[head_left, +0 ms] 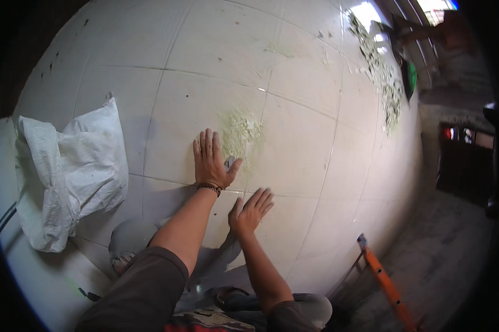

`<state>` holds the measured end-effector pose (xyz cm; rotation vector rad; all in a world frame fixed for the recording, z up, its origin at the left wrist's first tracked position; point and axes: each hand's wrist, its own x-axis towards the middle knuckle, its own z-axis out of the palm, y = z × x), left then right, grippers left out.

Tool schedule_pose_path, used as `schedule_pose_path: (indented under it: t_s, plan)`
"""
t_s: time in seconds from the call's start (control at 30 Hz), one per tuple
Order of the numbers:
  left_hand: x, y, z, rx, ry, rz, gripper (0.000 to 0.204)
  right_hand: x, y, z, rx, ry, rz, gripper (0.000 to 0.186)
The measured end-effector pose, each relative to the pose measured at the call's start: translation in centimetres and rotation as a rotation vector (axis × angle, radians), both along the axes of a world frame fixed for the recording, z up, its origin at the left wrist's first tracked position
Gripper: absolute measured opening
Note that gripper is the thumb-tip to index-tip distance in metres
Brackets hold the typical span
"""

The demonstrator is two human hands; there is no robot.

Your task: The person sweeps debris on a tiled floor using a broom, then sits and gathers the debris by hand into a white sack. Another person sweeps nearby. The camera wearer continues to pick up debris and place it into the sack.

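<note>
My left hand (211, 163) lies palm down on the pale floor tiles (296, 149), fingers stretched out and a beaded bracelet (209, 187) round the wrist. Right beside its fingers is a loose patch of pale green flakes and powder (241, 133). A small greyish piece (228, 162) shows in the gap between thumb and forefinger; its kind is unclear, and I cannot tell whether the thumb touches it. Lower and to the right, my right hand (250, 213) has its fingers extended, palm toward the tiles, with nothing visible in it.
A crumpled white woven sack (89, 160) lies on the left. At the far right a long strip of greenish flakes (385, 83) runs beside a dark and green object (410, 80) and part of another person (448, 33). An orange ladder-like frame (388, 285) stands at the lower right.
</note>
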<state>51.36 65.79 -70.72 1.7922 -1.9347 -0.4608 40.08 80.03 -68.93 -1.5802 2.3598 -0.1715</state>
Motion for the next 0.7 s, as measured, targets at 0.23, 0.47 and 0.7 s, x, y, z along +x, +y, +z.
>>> schedule_pose_path:
  t_s: [0.23, 0.47, 0.7]
  plan:
    - [0.1, -0.9, 1.5, 0.218, -0.021, -0.012, 0.102, -9.0, -17.9, -1.8, -0.211, -0.205, 0.105, 0.071]
    - [-0.1, -0.9, 1.0, 0.208, -0.043, 0.002, 0.104, -8.4, -23.6, -2.6, -0.124, 0.006, 0.141, 0.072]
    - [-0.3, -1.1, 1.5, 0.173, -0.158, 0.064, 0.103, -7.5, -26.7, -0.5, -0.055, -0.405, 1.257, 0.076]
